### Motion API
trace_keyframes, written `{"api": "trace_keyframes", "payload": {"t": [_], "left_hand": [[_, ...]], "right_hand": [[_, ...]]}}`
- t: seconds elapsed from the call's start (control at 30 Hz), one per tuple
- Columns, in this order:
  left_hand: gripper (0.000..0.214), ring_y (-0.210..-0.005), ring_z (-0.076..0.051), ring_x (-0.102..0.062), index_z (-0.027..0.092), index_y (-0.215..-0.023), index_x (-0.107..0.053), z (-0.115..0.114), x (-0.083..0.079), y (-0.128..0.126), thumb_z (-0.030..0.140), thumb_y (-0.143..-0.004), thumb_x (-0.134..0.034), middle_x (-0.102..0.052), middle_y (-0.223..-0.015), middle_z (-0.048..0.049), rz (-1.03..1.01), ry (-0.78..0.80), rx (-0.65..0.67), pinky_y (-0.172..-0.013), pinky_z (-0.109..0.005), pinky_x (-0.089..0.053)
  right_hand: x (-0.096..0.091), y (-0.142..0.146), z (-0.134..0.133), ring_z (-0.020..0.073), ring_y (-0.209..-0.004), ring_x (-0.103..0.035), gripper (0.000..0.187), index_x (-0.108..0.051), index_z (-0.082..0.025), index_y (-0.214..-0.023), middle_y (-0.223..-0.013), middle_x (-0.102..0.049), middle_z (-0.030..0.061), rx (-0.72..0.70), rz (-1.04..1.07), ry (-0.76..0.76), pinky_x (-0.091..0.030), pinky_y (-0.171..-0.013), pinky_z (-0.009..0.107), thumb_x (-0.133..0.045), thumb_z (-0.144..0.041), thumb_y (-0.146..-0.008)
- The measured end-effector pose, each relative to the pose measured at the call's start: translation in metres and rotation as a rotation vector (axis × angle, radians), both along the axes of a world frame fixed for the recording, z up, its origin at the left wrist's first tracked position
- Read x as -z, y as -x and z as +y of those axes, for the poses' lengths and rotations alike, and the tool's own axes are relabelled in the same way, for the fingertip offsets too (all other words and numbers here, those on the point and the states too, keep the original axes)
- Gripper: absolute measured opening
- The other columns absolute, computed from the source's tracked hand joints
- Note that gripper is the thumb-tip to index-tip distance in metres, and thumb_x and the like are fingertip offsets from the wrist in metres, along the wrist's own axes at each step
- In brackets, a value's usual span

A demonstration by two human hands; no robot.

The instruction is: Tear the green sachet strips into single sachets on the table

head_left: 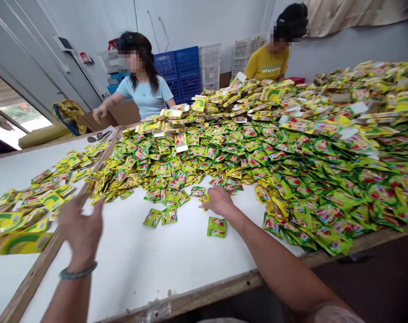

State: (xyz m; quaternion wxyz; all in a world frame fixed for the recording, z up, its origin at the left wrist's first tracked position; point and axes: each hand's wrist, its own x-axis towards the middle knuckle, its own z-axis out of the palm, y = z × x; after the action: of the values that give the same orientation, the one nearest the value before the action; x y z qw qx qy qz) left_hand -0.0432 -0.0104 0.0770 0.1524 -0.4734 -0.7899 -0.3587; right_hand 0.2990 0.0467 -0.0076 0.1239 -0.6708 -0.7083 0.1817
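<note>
A huge heap of small green and yellow sachets [258, 152] covers the white table [150, 264]. My right hand [219, 201] reaches to the heap's near edge, fingers curled on a sachet [205, 198]. My left hand [80, 226], blurred and with a green bracelet on the wrist, hovers over the table's left wooden rim [39, 269], fingers spread and holding nothing. Loose sachets [216, 227] lie between my hands. Flat yellow-green cartons [19, 240] lie on the neighbouring table to the left.
Two other people work at the far side, one in a light blue shirt [145, 96], one in a yellow shirt [266, 65]. Blue and white crates [190, 72] are stacked against the back wall. Scissors [99, 136] lie at the far left. A doorway opens at left.
</note>
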Motion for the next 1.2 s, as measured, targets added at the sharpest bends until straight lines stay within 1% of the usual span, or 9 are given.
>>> {"api": "trace_keyframes", "payload": {"t": [0.1, 0.17, 0.4, 0.53, 0.7, 0.77, 0.93, 1.07, 1.2], "left_hand": [[0.03, -0.071, -0.018, -0.06, 0.017, -0.082, -0.064, 0.019, 0.028, -0.073, 0.043, -0.079, -0.05, -0.066, -0.083, -0.0054, -0.175, 0.103, 0.458, -0.067, -0.031, -0.048], [0.026, -0.069, -0.018, -0.059, 0.019, -0.079, -0.064, 0.032, 0.046, -0.116, 0.04, -0.081, -0.049, -0.066, -0.079, -0.0044, -0.214, 0.239, 0.604, -0.066, -0.029, -0.045], [0.023, -0.079, -0.022, -0.056, 0.016, -0.086, -0.062, 0.073, 0.078, -0.18, 0.037, -0.082, -0.052, -0.061, -0.087, -0.0102, 0.001, 0.45, 0.666, -0.068, -0.031, -0.038], [0.021, -0.088, -0.024, -0.053, 0.015, -0.076, -0.058, 0.09, 0.09, -0.194, 0.035, -0.074, -0.063, -0.058, -0.087, -0.0111, 0.024, 0.531, 0.764, -0.073, -0.031, -0.038], [0.019, -0.065, -0.017, -0.052, 0.018, -0.076, -0.052, 0.088, 0.099, -0.195, 0.034, -0.074, -0.062, -0.053, -0.066, -0.0013, -0.052, 0.556, 0.75, -0.058, -0.026, -0.034], [0.023, -0.056, -0.014, -0.047, 0.019, -0.077, -0.05, 0.081, 0.101, -0.187, 0.037, -0.071, -0.064, -0.048, -0.059, 0.0035, -0.221, 0.477, 0.742, -0.053, -0.024, -0.031], [0.037, -0.045, -0.01, -0.044, 0.019, -0.071, -0.046, 0.058, 0.103, -0.161, 0.045, -0.062, -0.071, -0.044, -0.052, 0.0069, -0.841, 0.312, 0.777, -0.045, -0.021, -0.029], [0.037, -0.038, -0.008, -0.038, 0.019, -0.079, -0.047, 0.038, 0.101, -0.147, 0.047, -0.065, -0.067, -0.035, -0.047, 0.0106, -0.896, 0.358, 0.727, -0.039, -0.02, -0.028], [0.035, -0.038, -0.009, -0.039, 0.02, -0.083, -0.049, 0.025, 0.104, -0.14, 0.048, -0.068, -0.065, -0.035, -0.047, 0.0106, -0.885, 0.294, 0.671, -0.041, -0.02, -0.032]], "right_hand": [[0.004, 0.01, -0.004, 0.0246, -0.099, -0.053, 0.04, -0.061, -0.018, -0.088, -0.102, -0.059, 0.0104, -0.049, -0.026, 0.047, -0.04, -0.076, 0.03, -0.077, -0.041, -0.059], [0.005, 0.012, -0.005, 0.0233, -0.097, -0.054, 0.036, -0.06, -0.019, -0.088, -0.1, -0.059, 0.0089, -0.062, -0.012, 0.056, -0.039, -0.073, 0.029, -0.075, -0.04, -0.063], [0.006, -0.001, 0.001, 0.0214, -0.086, -0.056, 0.055, -0.056, -0.021, -0.102, -0.089, -0.063, 0.0048, -0.126, 0.042, 0.099, -0.038, -0.065, 0.026, -0.08, -0.04, -0.055], [0.005, -0.006, 0.001, 0.0247, -0.097, -0.053, 0.044, -0.062, -0.019, -0.093, -0.095, -0.063, 0.0093, -0.09, 0.074, 0.068, -0.04, -0.075, 0.03, -0.073, -0.047, -0.061], [0.002, 0.002, -0.001, 0.0252, -0.097, -0.054, 0.021, -0.064, -0.018, -0.074, -0.095, -0.062, 0.0112, -0.143, 0.088, 0.09, -0.041, -0.078, 0.031, -0.072, -0.035, -0.065], [0.005, 0.003, -0.001, 0.0229, -0.091, -0.056, 0.02, -0.063, -0.018, -0.08, -0.093, -0.063, 0.0102, -0.143, 0.109, 0.105, -0.041, -0.074, 0.029, -0.07, -0.03, -0.066], [0.011, -0.002, 0.002, 0.0213, -0.085, -0.058, 0.055, -0.055, -0.022, -0.104, -0.096, -0.064, 0.0052, -0.118, 0.149, 0.123, -0.04, -0.066, 0.026, -0.078, -0.033, -0.055], [0.007, -0.006, 0.001, 0.0181, -0.077, -0.057, 0.027, -0.06, -0.021, -0.088, -0.083, -0.064, 0.0025, -0.15, 0.256, 0.07, -0.038, -0.062, 0.024, -0.071, -0.031, -0.065], [0.006, -0.001, 0.0, 0.0151, -0.075, -0.058, 0.013, -0.061, -0.02, -0.087, -0.08, -0.064, 0.0002, -0.278, 0.619, -0.02, -0.041, -0.067, 0.024, -0.056, -0.029, -0.078]]}}
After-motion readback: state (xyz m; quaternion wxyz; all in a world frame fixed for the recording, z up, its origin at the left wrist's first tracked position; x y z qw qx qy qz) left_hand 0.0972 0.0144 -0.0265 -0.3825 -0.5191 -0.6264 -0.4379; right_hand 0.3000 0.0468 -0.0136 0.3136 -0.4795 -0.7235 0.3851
